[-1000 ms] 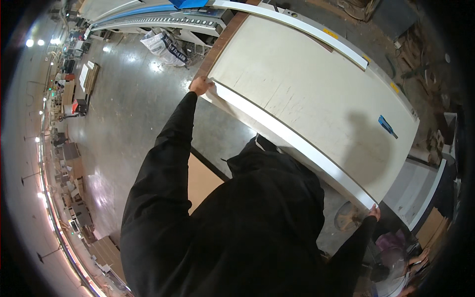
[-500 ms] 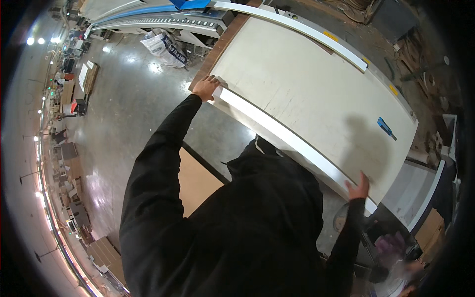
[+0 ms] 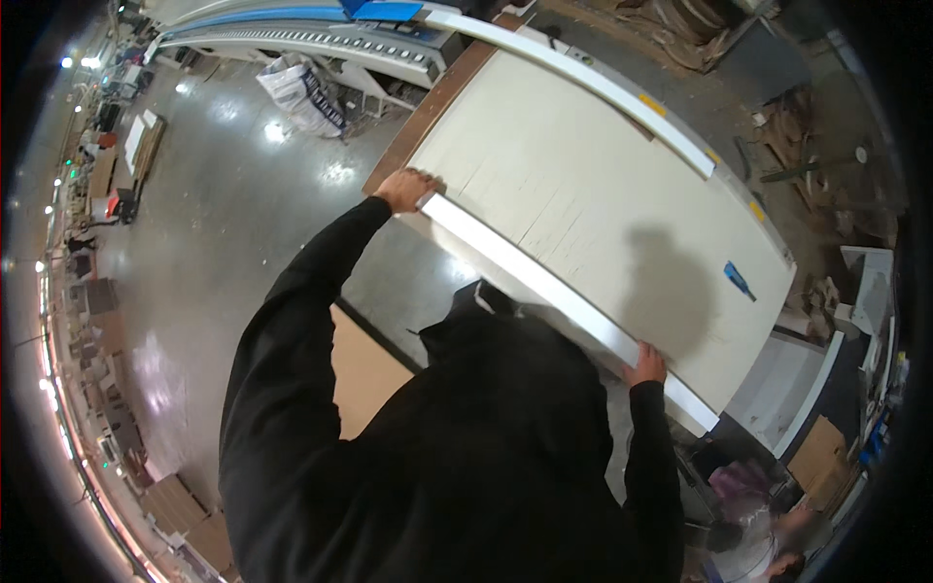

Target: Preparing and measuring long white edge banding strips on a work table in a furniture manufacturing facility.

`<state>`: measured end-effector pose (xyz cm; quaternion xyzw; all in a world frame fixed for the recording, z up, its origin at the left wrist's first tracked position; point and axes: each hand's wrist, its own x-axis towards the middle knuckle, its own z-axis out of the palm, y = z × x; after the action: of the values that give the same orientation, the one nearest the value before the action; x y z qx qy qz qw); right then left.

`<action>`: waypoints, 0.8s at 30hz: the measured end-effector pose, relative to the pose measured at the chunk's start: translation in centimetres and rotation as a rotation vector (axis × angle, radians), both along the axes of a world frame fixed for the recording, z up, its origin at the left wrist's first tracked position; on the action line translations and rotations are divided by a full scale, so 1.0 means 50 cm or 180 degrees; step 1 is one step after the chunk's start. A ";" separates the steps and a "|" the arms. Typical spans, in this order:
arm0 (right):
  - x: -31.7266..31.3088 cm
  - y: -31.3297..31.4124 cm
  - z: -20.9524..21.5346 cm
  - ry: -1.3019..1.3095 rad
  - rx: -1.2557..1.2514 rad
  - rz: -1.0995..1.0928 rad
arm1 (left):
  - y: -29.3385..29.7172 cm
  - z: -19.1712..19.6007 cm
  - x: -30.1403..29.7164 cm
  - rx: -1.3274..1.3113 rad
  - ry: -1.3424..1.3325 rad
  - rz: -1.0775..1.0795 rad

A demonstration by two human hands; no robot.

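A long narrow white board (image 3: pixel 544 283) lies along the near edge of the cream-topped workbench (image 3: pixel 583 185). My left hand (image 3: pixel 404 189) is at its far left end, fingers bent around that end. Farther right along the board, my right hand (image 3: pixel 646 363) grips it, with fingertips over the top and the palm on the near side. The board's right end sticks out past my right hand. On the benchtop to the right lies a blue utility knife (image 3: pixel 739 280), and my shadow falls beside it.
A second white strip (image 3: pixel 583 76) runs along the bench's far edge. Beyond the left end stand a long roller machine (image 3: pixel 301 41) and a white printed sack (image 3: pixel 299 95). A tan panel (image 3: pixel 362 374) is low by my left side. Another person (image 3: pixel 768 534) is at the lower right.
My right hand has slid left along the white board, away from its right end, and closed on it. My left hand stays at the left end. The view has shifted slightly.
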<state>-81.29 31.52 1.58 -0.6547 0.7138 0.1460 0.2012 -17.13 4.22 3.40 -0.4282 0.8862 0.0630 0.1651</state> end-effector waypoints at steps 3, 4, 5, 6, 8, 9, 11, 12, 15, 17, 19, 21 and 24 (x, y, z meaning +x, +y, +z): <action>-0.006 0.012 -0.028 0.0157 -0.0073 0.0127 | -0.005 0.007 -0.010 0.0088 0.0060 -0.0052; 0.003 0.007 -0.024 0.0173 0.0005 0.0095 | -0.003 0.005 -0.006 0.0147 0.0031 -0.0057; 0.004 0.007 -0.022 0.0235 -0.0051 0.0003 | -0.005 0.011 -0.009 0.0043 0.0077 -0.0291; 0.009 0.008 -0.020 0.0197 -0.0042 -0.0017 | -0.003 0.020 -0.003 -0.0060 0.0109 -0.0509; 0.010 0.004 -0.027 0.0187 -0.0058 -0.0079 | -0.001 -0.001 0.024 -0.0133 0.0147 -0.0526; 0.007 0.007 -0.034 0.0206 -0.0167 -0.0038 | -0.007 -0.004 0.025 -0.0002 0.0146 -0.0428; 0.016 0.011 -0.029 0.0295 -0.0199 -0.0071 | -0.020 -0.003 0.021 0.0272 0.0161 -0.0318; 0.020 0.006 -0.022 0.0320 -0.0187 -0.0158 | -0.026 -0.002 0.015 0.0281 0.0179 -0.0408; 0.029 0.000 -0.010 0.0254 0.0052 -0.0372 | -0.030 0.005 0.013 0.0242 0.0146 -0.0337; 0.045 -0.011 0.008 0.0322 -0.0028 -0.0303 | -0.014 0.012 0.018 0.0161 0.0034 -0.0322; 0.067 -0.019 0.027 0.0357 -0.0078 -0.0213 | -0.005 0.030 0.022 0.0258 -0.0025 -0.0315; 0.116 -0.013 0.083 0.0237 -0.0402 -0.0437 | -0.029 0.066 0.002 0.0511 0.0033 -0.0462; 0.170 -0.026 0.136 -0.0085 -0.1169 -0.0659 | -0.091 0.090 -0.038 0.0811 0.0462 -0.0202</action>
<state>-72.80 30.22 8.36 -0.6055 0.7892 -0.0168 0.1019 -19.02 -0.31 7.90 -0.3698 0.8938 0.2005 0.1555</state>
